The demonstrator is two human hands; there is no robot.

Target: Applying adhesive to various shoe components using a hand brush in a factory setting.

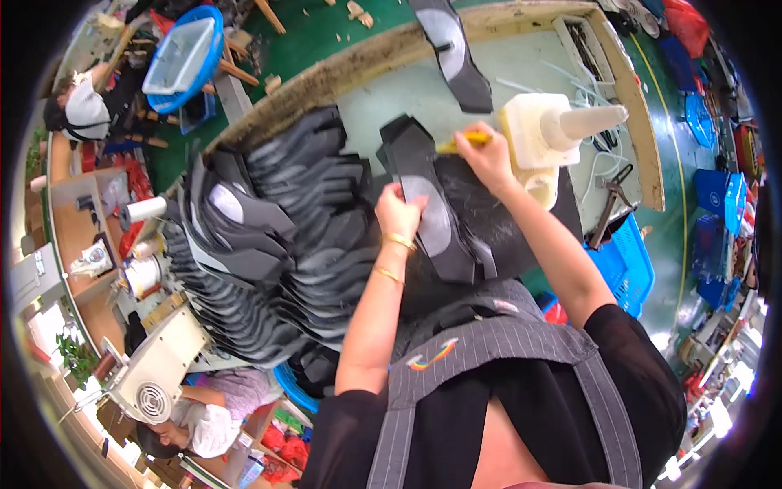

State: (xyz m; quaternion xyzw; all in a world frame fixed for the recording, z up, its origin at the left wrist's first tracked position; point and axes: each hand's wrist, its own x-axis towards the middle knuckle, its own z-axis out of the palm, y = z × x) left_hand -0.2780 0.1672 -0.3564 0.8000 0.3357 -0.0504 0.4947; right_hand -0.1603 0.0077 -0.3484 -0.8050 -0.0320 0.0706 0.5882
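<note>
My left hand (399,212) grips the edge of a black curved shoe-upper piece (444,253) with a grey-white oval patch, its thumb lying over the patch. This piece lies with others like it on a dark mat on the table. At its far end, my right hand (485,156) is closed round a thin yellow stick-like tool (450,147) pointing left at the piece; its tip is too small to make out. Just right of that hand stands a whitish plastic bottle (533,122) with a long cone nozzle. Another black piece (453,53) lies farther off.
Stacks of black pieces (314,220) cover the table's left side. A raised wooden rim (652,147) edges the table. A hammer-like tool (611,204) lies at the right, above a blue crate (627,265). Another person (208,424) sits at a sewing machine (167,359), lower left.
</note>
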